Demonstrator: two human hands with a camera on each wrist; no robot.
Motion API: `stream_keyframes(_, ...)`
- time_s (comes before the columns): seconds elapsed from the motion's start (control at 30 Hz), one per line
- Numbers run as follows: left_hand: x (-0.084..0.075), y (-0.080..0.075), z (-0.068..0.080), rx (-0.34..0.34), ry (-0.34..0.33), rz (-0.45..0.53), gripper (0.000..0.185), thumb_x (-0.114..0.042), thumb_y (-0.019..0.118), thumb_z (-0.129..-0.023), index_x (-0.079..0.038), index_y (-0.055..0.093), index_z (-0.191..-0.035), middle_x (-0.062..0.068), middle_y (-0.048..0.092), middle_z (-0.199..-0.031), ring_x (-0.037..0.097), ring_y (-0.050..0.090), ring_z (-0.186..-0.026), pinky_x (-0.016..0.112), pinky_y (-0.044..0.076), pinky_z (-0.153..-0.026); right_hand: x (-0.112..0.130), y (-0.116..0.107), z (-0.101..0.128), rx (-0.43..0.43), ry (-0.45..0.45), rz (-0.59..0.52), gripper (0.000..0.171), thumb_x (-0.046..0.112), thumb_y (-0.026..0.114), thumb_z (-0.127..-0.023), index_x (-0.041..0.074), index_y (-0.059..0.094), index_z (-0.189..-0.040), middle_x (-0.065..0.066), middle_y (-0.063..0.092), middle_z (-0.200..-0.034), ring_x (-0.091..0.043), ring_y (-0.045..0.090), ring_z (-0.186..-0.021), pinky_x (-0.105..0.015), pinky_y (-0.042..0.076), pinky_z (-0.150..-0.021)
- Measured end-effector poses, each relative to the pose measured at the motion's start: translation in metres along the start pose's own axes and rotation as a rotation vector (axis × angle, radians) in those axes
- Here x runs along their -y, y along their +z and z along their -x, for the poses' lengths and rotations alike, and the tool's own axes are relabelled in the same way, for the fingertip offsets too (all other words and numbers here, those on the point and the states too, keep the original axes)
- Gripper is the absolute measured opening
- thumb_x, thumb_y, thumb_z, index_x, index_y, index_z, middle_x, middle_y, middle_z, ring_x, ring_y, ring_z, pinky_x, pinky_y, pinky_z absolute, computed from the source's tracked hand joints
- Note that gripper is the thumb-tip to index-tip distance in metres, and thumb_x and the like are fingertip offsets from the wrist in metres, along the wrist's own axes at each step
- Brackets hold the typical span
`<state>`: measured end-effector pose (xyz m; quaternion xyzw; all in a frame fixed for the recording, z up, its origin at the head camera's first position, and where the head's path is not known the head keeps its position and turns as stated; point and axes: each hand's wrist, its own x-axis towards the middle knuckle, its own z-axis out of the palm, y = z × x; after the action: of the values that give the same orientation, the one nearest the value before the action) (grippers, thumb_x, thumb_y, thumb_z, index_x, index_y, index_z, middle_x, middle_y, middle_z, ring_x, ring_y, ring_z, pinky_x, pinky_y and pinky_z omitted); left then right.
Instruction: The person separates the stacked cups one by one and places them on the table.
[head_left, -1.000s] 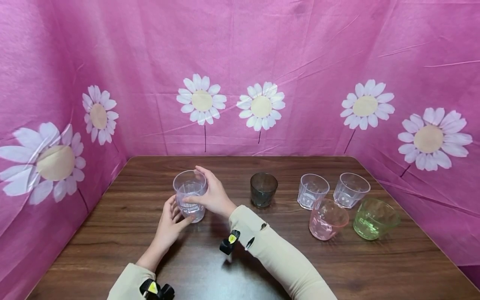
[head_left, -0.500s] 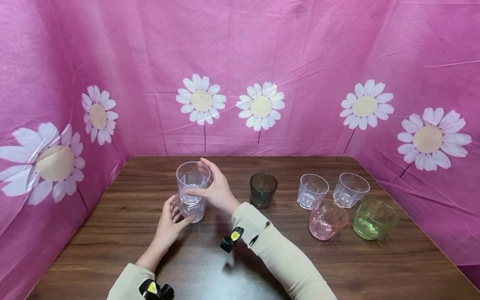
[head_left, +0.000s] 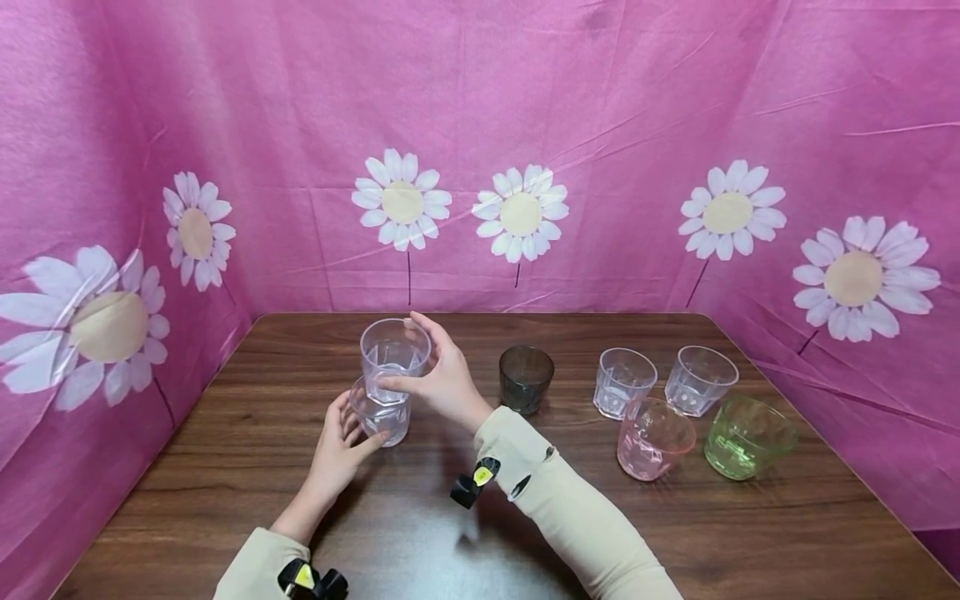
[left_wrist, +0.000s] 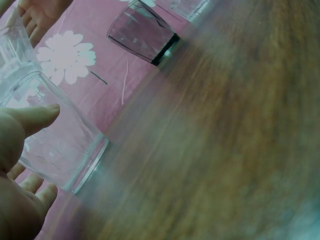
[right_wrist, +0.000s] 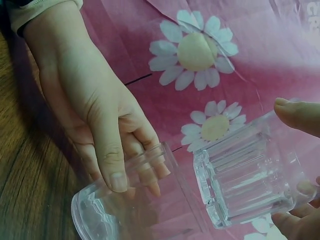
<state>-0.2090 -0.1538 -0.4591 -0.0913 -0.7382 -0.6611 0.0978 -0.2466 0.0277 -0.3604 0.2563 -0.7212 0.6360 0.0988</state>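
A clear tumbler [head_left: 396, 423] stands on the wooden table, and my left hand [head_left: 334, 457] grips its side near the base with the thumb across the front. Above it, my right hand [head_left: 452, 385] holds a second clear tumbler [head_left: 384, 354] by its side, thumb in front and fingers behind. In the right wrist view the upper tumbler's ridged base [right_wrist: 212, 190] is just clear of the lower tumbler's rim [right_wrist: 182, 185]. From the left wrist, the lower tumbler [left_wrist: 70, 135] is seen with its base on the table.
A dark grey tumbler [head_left: 527, 382] stands right of my right hand. Farther right are two clear tumblers [head_left: 625, 385] [head_left: 701, 383], with a pink one [head_left: 654, 442] and a green one [head_left: 748, 440] in front. Pink flowered cloth [head_left: 465, 100] hangs around the table [head_left: 420, 533].
My right hand has raised the upper tumbler out of the lower one and shifted it slightly right. My left hand has stayed in place on the lower tumbler.
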Motion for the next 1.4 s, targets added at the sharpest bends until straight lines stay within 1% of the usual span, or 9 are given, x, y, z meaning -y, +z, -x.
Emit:
stream_keyframes(0.17,0.001,0.000,-0.001,0.004,0.005,0.008,0.079,0.013,0.070,-0.083,0.011,0.020,-0.146,0.032,0.028,-0.153,0.045,0.031,-0.138,0.006,0.034,-0.095,0.002,-0.007,0.004,0.000,-0.001,0.029,0.093,0.001,0.089,-0.070,0.002,0.039,-0.149,-0.013,0.052,-0.143,-0.022,0.050,-0.131,-0.037,0.042,-0.107)
stream_keyframes(0.5,0.000,0.001,0.000,-0.002,0.001,0.008,0.080,0.014,0.070,-0.082,0.011,0.021,-0.145,0.033,0.028,-0.152,0.047,0.032,-0.137,0.008,0.035,-0.096,0.003,-0.022,0.015,0.015,-0.003,0.057,0.092,0.002,0.090,-0.069,0.005,0.042,-0.148,-0.014,0.053,-0.143,-0.022,0.050,-0.131,-0.041,0.042,-0.107)
stream_keyframes(0.6,0.000,0.001,0.000,-0.008,0.002,-0.001,0.079,0.013,0.070,-0.082,0.011,0.022,-0.145,0.032,0.029,-0.152,0.047,0.032,-0.137,0.015,0.037,-0.101,0.003,-0.026,0.018,0.018,-0.002,0.081,0.093,0.002,0.091,-0.068,0.006,0.042,-0.147,-0.013,0.055,-0.142,-0.022,0.051,-0.129,-0.040,0.043,-0.106)
stream_keyframes(0.7,-0.001,0.001,0.001,-0.006,0.003,-0.006,0.080,0.013,0.070,-0.083,0.011,0.021,-0.145,0.033,0.029,-0.152,0.047,0.032,-0.138,0.035,0.036,-0.111,0.002,-0.031,0.023,0.022,-0.001,0.096,0.094,0.001,0.091,-0.067,0.005,0.043,-0.147,-0.013,0.056,-0.140,-0.023,0.053,-0.128,-0.040,0.045,-0.104)
stream_keyframes(0.8,-0.002,0.001,0.001,-0.006,0.000,0.001,0.080,0.014,0.070,-0.083,0.012,0.020,-0.146,0.033,0.029,-0.152,0.047,0.031,-0.138,0.054,0.029,-0.112,0.001,-0.036,0.027,0.028,0.003,0.095,0.095,0.000,0.091,-0.066,0.005,0.042,-0.147,-0.013,0.056,-0.140,-0.024,0.053,-0.127,-0.041,0.046,-0.103)
stream_keyframes(0.83,-0.003,0.001,0.001,-0.006,-0.003,0.006,0.081,0.014,0.070,-0.083,0.012,0.019,-0.146,0.033,0.028,-0.152,0.047,0.031,-0.138,0.057,0.028,-0.112,0.001,-0.038,0.029,0.029,0.004,0.093,0.095,0.000,0.091,-0.066,0.005,0.042,-0.147,-0.013,0.055,-0.140,-0.024,0.053,-0.127,-0.041,0.045,-0.104)
stream_keyframes(1.0,-0.004,0.001,0.001,-0.009,-0.012,0.008,0.082,0.014,0.070,-0.083,0.011,0.019,-0.146,0.033,0.028,-0.153,0.046,0.031,-0.139,0.057,0.027,-0.113,-0.002,-0.046,0.036,0.014,0.019,0.086,0.095,-0.001,0.091,-0.066,0.006,0.043,-0.147,-0.012,0.056,-0.139,-0.023,0.054,-0.127,-0.042,0.043,-0.105)
stream_keyframes(1.2,-0.004,0.002,0.001,-0.020,-0.008,-0.008,0.081,0.013,0.071,-0.082,0.012,0.020,-0.145,0.033,0.030,-0.152,0.047,0.032,-0.138,0.057,0.028,-0.112,-0.001,-0.055,0.046,0.027,0.019,0.067,0.096,-0.003,0.090,-0.065,0.004,0.042,-0.147,-0.015,0.056,-0.139,-0.028,0.053,-0.127,-0.040,0.044,-0.106)
stream_keyframes(1.4,-0.004,0.002,0.001,-0.014,-0.010,0.013,0.081,0.014,0.070,-0.082,0.012,0.020,-0.146,0.033,0.028,-0.153,0.046,0.031,-0.139,0.057,0.027,-0.112,-0.007,-0.064,0.061,0.063,0.007,0.111,0.097,-0.002,0.091,-0.064,0.002,0.041,-0.147,-0.019,0.056,-0.137,-0.032,0.053,-0.126,-0.042,0.043,-0.106)
